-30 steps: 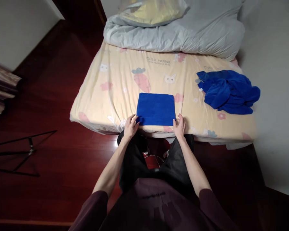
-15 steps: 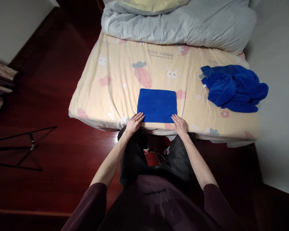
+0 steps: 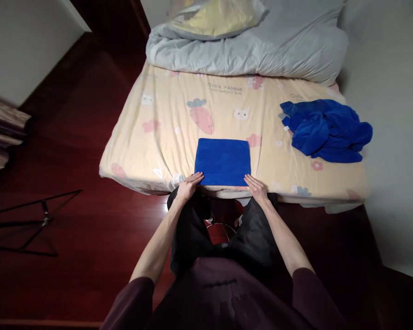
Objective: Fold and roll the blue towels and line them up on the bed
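Observation:
A blue cloth point(image 3: 222, 160), like a towel, lies flat as a neat rectangle near the front edge of the bed. My left hand point(image 3: 188, 185) rests at its near left corner, fingers stretched out and touching the cloth. At the near right corner lies my right hand point(image 3: 257, 187), its fingers also straight, with the tips on the cloth's edge. The thumbs are mostly hidden. To the right on the bed sits a crumpled heap of blue cloths point(image 3: 325, 130) with a small white tag, apart from both hands.
The bed point(image 3: 165, 123) has a cream sheet with rabbit and carrot prints. A grey quilt point(image 3: 248, 55) is bunched at the far side, with a yellow pillow point(image 3: 220, 20) on it. Black tripod legs point(image 3: 37, 222) stand on the dark red floor at left. A wall point(image 3: 392, 137) borders the right.
The view has tilted up slightly, showing more of the quilt and pillow. Both hands stay at the cloth's near corners, their fingers now covering a little less of it.

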Available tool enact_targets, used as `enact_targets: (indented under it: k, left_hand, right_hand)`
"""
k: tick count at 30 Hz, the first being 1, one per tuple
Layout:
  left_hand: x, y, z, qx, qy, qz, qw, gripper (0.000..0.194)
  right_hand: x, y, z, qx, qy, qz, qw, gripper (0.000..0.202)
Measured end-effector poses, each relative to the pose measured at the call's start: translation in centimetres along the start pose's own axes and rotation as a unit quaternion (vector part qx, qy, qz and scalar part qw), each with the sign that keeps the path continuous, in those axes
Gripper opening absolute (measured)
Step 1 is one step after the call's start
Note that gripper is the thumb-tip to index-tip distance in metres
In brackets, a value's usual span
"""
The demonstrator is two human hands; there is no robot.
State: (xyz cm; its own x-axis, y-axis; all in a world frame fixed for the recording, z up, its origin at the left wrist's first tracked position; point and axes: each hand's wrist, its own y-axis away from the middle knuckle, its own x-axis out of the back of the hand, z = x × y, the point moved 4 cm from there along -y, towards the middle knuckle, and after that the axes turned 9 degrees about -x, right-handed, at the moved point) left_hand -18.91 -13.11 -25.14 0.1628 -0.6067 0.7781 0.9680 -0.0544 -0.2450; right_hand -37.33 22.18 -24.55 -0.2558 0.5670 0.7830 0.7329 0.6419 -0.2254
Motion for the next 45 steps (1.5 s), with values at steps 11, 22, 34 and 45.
enact_targets:
  k: [11, 22, 34, 45]
  left_hand:
    - [0.7, -0.4, -0.9, 0.073, 0.018, 0.14, 0.987, 0.043]
    - [0.8, -0.1, -1.2, 0.124, 0.026, 0.158, 0.979, 0.031]
    - [1.1, -0.4, -0.6, 0.16, -0.012, 0.18, 0.97, 0.029]
    - [1.4, -0.1, 0.4, 0.178, -0.076, 0.208, 0.959, 0.03]
  right_hand:
    - [0.3, -1.2, 0.1, -0.116, -0.078, 0.124, 0.982, 0.045]
    - [-0.1, -1.3, 0.6, -0.2, -0.148, 0.119, 0.961, 0.033]
    - [-0.2, -1.4, 0.8, -0.285, -0.163, 0.138, 0.935, 0.055]
    - [-0.6, -1.4, 1.0, -0.285, -0.177, 0.154, 0.93, 0.059]
